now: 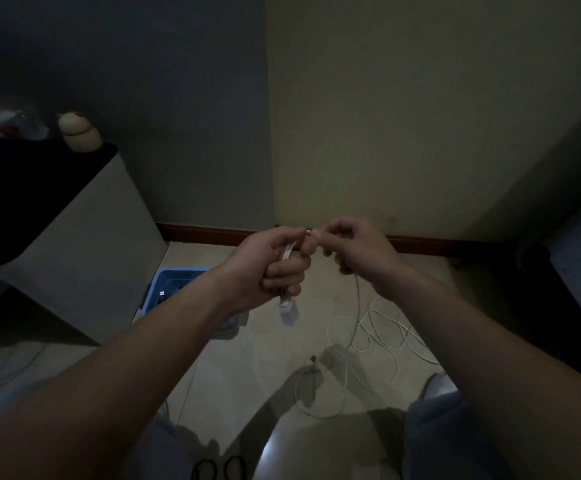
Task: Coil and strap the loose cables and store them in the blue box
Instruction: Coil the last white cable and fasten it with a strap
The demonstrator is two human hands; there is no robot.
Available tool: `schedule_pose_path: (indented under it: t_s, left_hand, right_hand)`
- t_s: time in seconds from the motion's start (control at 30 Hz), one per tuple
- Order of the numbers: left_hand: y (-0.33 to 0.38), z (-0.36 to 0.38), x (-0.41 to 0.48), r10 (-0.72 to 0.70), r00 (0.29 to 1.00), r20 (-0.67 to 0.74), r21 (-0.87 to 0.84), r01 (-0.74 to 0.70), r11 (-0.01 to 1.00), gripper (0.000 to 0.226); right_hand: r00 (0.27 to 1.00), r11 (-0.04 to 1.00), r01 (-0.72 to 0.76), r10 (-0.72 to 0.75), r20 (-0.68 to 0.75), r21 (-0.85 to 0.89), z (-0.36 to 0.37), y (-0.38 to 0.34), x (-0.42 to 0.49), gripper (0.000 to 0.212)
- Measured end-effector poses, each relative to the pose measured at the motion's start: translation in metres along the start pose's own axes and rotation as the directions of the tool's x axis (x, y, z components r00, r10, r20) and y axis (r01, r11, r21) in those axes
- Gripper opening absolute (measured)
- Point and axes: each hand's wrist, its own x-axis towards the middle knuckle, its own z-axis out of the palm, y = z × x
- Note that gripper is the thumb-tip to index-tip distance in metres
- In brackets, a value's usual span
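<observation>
My left hand (275, 263) grips folded loops of a white cable, and the cable's plug (288, 310) hangs below the fist. My right hand (354, 251) pinches the same cable just to the right of the left fist. From the right hand the white cable (379, 327) drops to the floor, where it lies in loose tangled loops. The blue box (164, 282) stands on the floor at the left, partly hidden by my left forearm, with something dark inside.
A white cabinet (84, 244) with a dark top stands at the left, next to the box. A thin grey cable (186, 393) runs over the floor near my knees. Dark furniture (573, 278) fills the right side. The walls meet in a corner straight ahead.
</observation>
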Motion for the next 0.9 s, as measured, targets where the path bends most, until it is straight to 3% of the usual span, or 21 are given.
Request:
schedule_pose_path:
  t_s: [0.1, 0.2, 0.33, 0.43, 0.53, 0.7, 0.8, 0.9]
  left_hand:
    - [0.003, 0.000, -0.002, 0.086, 0.993, -0.079, -0.096, -0.093, 0.991, 0.036]
    - [0.009, -0.001, -0.002, 0.180, 0.968, -0.176, -0.255, -0.221, 0.941, 0.038]
    - [0.017, -0.010, -0.004, 0.276, 0.910, -0.310, -0.318, -0.373, 0.872, 0.036]
    - [0.022, -0.023, -0.005, 0.311, 0.877, -0.366, -0.291, -0.426, 0.857, 0.040]
    - [0.025, -0.035, -0.005, 0.338, 0.833, -0.438, -0.142, -0.435, 0.889, 0.043]
    - [0.019, -0.038, 0.001, 0.393, 0.740, -0.546, 0.236, -0.315, 0.919, 0.036]
    - [0.012, -0.027, 0.002, 0.390, 0.779, -0.491, 0.378, -0.213, 0.901, 0.041]
    - [0.005, -0.012, 0.003, 0.289, 0.850, -0.441, 0.442, -0.074, 0.894, 0.050]
  right_hand:
    - [0.984, 0.991, -0.134, 0.130, 0.119, 0.021, 0.005, 0.002, -0.001, 0.017]
    - [0.953, 0.977, -0.203, 0.212, 0.215, -0.065, 0.010, 0.006, -0.005, 0.016]
    - [0.915, 0.962, -0.173, 0.236, 0.327, -0.211, 0.016, 0.007, -0.010, 0.008]
    - [0.884, 0.964, -0.135, 0.222, 0.412, -0.230, 0.016, 0.005, -0.012, 0.018]
    - [0.881, 0.961, -0.042, 0.164, 0.444, -0.273, 0.016, 0.001, -0.015, 0.025]
    - [0.938, 0.972, 0.112, -0.034, 0.345, -0.207, 0.018, -0.006, -0.015, 0.015]
    - [0.933, 0.994, 0.106, -0.091, 0.348, -0.024, 0.018, -0.008, -0.016, 0.014]
    - [0.933, 0.992, 0.119, -0.129, 0.336, 0.049, 0.018, -0.007, -0.015, 0.016]
